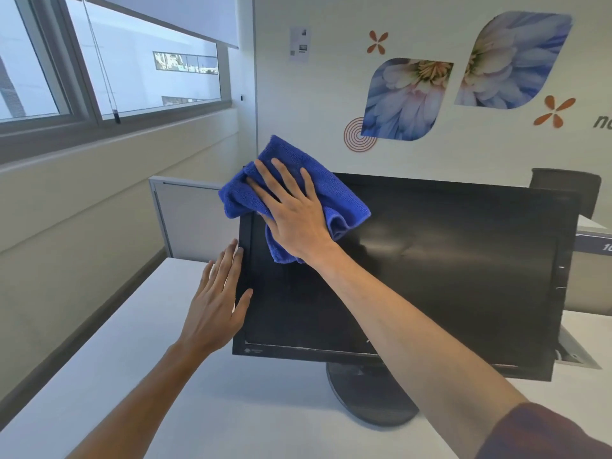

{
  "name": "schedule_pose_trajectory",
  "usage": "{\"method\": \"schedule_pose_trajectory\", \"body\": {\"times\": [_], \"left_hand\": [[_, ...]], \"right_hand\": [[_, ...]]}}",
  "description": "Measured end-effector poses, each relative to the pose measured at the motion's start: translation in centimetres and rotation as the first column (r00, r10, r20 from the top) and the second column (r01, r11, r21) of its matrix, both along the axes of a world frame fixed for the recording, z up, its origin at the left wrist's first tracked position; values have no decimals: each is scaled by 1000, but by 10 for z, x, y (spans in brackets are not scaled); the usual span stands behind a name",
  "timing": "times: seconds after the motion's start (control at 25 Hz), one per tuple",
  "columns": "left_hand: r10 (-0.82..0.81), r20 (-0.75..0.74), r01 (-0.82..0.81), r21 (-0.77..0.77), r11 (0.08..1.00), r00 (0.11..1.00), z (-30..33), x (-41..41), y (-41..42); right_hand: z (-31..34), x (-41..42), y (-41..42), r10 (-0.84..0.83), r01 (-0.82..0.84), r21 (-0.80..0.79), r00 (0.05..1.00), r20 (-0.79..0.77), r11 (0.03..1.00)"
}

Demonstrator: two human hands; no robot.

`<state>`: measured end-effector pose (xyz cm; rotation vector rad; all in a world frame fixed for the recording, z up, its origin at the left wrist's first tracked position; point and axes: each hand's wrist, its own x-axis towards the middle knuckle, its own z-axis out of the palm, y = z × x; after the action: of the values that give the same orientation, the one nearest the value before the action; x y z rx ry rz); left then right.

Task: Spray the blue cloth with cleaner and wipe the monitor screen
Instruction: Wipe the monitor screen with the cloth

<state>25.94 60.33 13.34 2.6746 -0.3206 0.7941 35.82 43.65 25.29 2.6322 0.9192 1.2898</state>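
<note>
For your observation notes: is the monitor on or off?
Apparently off: the monitor screen is uniformly black, showing only faint smears and reflections.

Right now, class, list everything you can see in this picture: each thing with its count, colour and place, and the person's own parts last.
monitor: one, black, on the desk, screen dark
monitor stand: one, dark grey, round, under the monitor
blue cloth: one, blue, bunched over the monitor's upper left corner
desk: one, white, below the monitor
partition panel: one, grey, behind the desk on the left
window: one, grey frame, upper left
flower pictures: two, blue and white, on the wall
chair back: one, dark, behind the monitor on the right
left hand: one, fingers straight, against the monitor's left edge
right hand: one, fingers spread, pressing the cloth on the screen
</note>
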Motion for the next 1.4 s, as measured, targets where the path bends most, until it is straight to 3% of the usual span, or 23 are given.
{"method": "schedule_pose_trajectory", "body": {"times": [0.28,0.76,1.04,1.24,1.4], "left_hand": [[-29,10,29,-7,1000,1000,-17,-9,16],[68,80,-52,-183,982,995,-22,-30,30],[-86,47,81,95,992,995,-3,-19,24],[-73,-13,74,131,989,997,-3,-11,18],[-107,-21,109,106,988,994,-1,-8,23]], "right_hand": [[-32,-13,3,30,-31,-56,999,-23,998],[-137,-78,3,43,-69,-123,977,-207,990],[-170,-105,0,47,-90,-159,964,-261,983],[-199,-116,-10,99,-165,-218,954,-283,962],[-182,-107,-23,99,-155,-254,970,-220,955]]}}
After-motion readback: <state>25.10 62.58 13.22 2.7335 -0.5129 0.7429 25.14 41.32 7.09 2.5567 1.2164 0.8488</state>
